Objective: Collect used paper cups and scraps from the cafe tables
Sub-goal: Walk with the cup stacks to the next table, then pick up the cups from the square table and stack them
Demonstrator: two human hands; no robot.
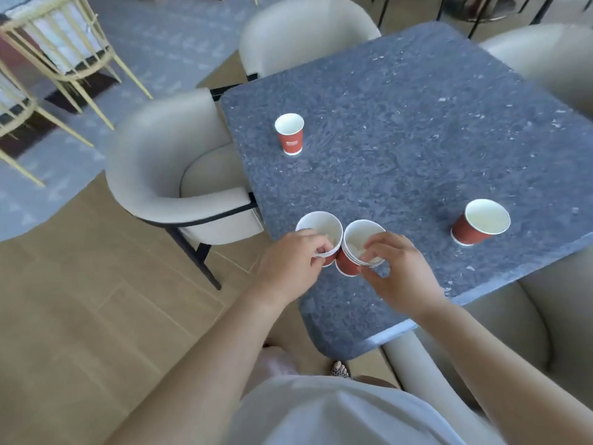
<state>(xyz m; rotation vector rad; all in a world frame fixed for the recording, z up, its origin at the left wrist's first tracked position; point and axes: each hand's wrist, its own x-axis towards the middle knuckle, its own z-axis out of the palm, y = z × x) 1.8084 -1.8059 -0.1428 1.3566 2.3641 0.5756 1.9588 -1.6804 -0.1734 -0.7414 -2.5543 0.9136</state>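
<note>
Two stacks of red paper cups with white insides sit side by side at the near left edge of the grey stone table (401, 130). My left hand (288, 261) grips the rims of the left stack (321, 228). My right hand (398, 268) pinches the rim of the right stack (357, 240); pale scraps seem to lie inside both. A single red cup (289, 133) stands upright further back on the left. Another red cup (479, 223) stands near the right edge.
Beige upholstered chairs surround the table: one at the left (160, 175), one at the back (301, 30), one at the far right (545, 56), one at the near right (500, 332). Gold wire chairs (54, 49) stand on the grey carpet at the upper left.
</note>
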